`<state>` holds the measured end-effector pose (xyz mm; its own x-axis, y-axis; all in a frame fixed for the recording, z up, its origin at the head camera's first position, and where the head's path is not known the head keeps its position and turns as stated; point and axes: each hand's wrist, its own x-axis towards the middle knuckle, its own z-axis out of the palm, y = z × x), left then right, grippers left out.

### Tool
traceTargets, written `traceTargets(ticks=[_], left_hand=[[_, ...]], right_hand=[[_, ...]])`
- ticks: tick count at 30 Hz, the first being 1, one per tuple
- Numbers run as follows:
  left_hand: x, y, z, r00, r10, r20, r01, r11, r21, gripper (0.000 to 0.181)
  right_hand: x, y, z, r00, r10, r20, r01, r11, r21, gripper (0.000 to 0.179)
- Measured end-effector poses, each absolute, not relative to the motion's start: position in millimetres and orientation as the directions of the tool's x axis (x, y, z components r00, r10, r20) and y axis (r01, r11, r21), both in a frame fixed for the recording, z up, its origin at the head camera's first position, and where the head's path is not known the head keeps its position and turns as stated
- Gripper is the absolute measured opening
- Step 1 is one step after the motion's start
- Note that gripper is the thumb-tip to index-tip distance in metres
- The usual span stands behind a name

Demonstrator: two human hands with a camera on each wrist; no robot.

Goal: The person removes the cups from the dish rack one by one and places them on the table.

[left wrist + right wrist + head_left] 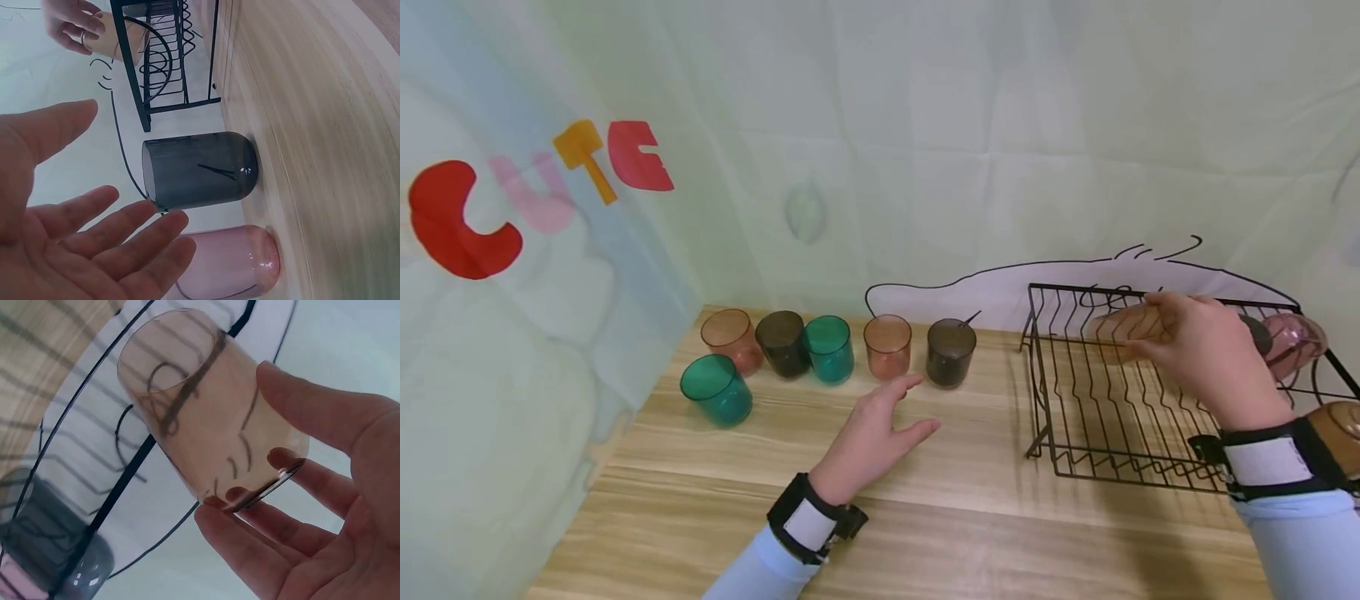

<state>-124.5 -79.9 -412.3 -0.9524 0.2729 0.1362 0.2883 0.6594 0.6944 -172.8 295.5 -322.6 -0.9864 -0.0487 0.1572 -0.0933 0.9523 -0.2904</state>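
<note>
My right hand (1213, 358) grips a clear amber drinking glass (206, 419) near its base, thumb on one side and fingers on the other. The glass is tilted, its open mouth pointing away from the palm, and it overlaps the left part of a black wire dish rack (1090, 289) in the head view. On the left, my other hand (868, 437) is held over the table with thumb and fingers spread, holding nothing. Closest to its fingertips are a dark grey glass (200, 172) and a pinkish-orange glass (887, 346), both upright on the table.
More glasses stand to the left: orange (730, 337), dark grey (782, 346), teal (829, 350) and a nearer teal one (718, 392). In the rack's right part lie a grey glass (69, 544) and a pink glass (1292, 343). A printed cloth (910, 167) hangs behind the table.
</note>
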Motion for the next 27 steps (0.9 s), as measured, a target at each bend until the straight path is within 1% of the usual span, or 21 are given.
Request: traceTargets(ticks=[4, 10, 13, 18, 22, 27], left_hand=[[-124.3, -79.9, -412.0, -0.958, 0.257, 0.13, 0.27, 0.647, 0.713, 0.059], [-124.0, -81.4, -412.6, -0.965, 0.242, 0.102, 0.232, 0.605, 0.762, 0.06], [-124.8, -81.5, -411.8, -0.969, 0.234, 0.075, 0.195, 0.548, 0.813, 0.063], [-126.7, -77.8, -411.3, -0.977, 0.211, -0.009, 0.082, 0.42, 0.904, 0.066], [-127.7, -76.1, -408.9, -0.98, 0.193, -0.043, 0.032, 0.371, 0.928, 0.066], [-129.4, -77.6, -404.7, -0.983, 0.177, -0.045, 0.018, 0.34, 0.94, 0.068]], right_hand=[[-165.9, 284.4, -319.4, -0.979, -0.055, 0.194, -0.118, 0.935, -0.335, 0.084], [-157.4, 266.1, -318.6, -0.97, -0.036, 0.241, -0.132, 0.908, -0.398, 0.077], [-153.2, 256.0, -319.4, -0.965, -0.023, 0.262, -0.141, 0.887, -0.44, 0.073], [-144.9, 236.4, -328.8, -0.946, -0.013, 0.324, -0.176, 0.859, -0.48, 0.068], [-140.2, 220.1, -337.4, -0.928, 0.002, 0.373, -0.209, 0.826, -0.523, 0.069], [-135.1, 198.7, -340.3, -0.931, 0.029, 0.365, -0.224, 0.743, -0.63, 0.069]])
